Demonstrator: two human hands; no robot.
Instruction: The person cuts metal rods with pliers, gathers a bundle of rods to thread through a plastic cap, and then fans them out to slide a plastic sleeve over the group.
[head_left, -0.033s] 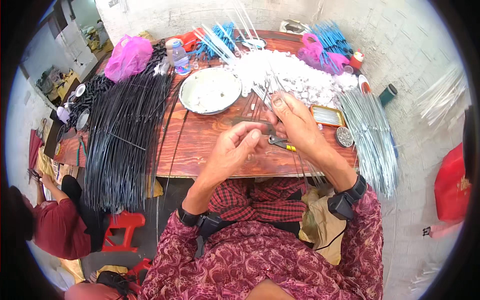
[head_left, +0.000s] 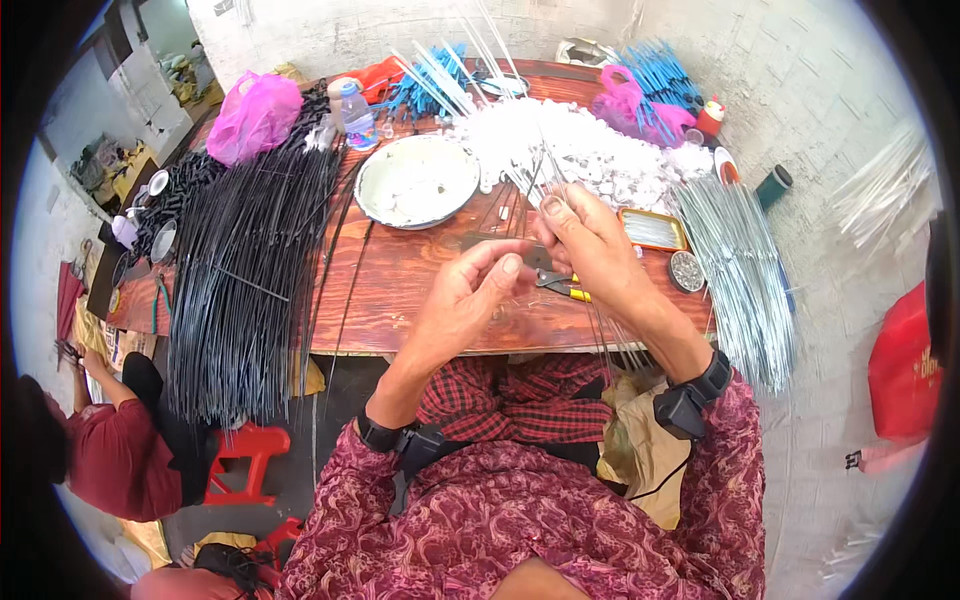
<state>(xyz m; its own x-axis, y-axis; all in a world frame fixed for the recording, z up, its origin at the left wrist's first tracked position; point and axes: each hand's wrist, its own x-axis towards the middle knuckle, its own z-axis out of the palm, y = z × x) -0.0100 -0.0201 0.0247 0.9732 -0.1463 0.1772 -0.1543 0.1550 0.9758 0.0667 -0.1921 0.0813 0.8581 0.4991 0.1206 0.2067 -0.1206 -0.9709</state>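
Observation:
My right hand (head_left: 590,235) is closed around several thin metal rods (head_left: 543,160), which stick out above the fist and trail down past the table's front edge. Just left of it hovers my left hand (head_left: 475,290), its thumb and fingers curled toward each other. What its fingertips pinch, if anything, is too small to make out. Pliers (head_left: 563,285) with yellow on the handles lie on the table under my right hand. A heap of small white plastic pieces (head_left: 600,140) spreads beyond both hands.
A white enamel basin (head_left: 375,205) sits left of the heap. Black rods (head_left: 240,290) cover the table's left side, and silvery rods (head_left: 745,290) overhang the right edge. A yellow-rimmed tray (head_left: 682,245) and a small round tin (head_left: 686,270) stand nearby. Another person (head_left: 125,450) sits at far left.
The whole view has shifted very slightly. Both hands keep nearly the same pose, with the rods still in my right hand.

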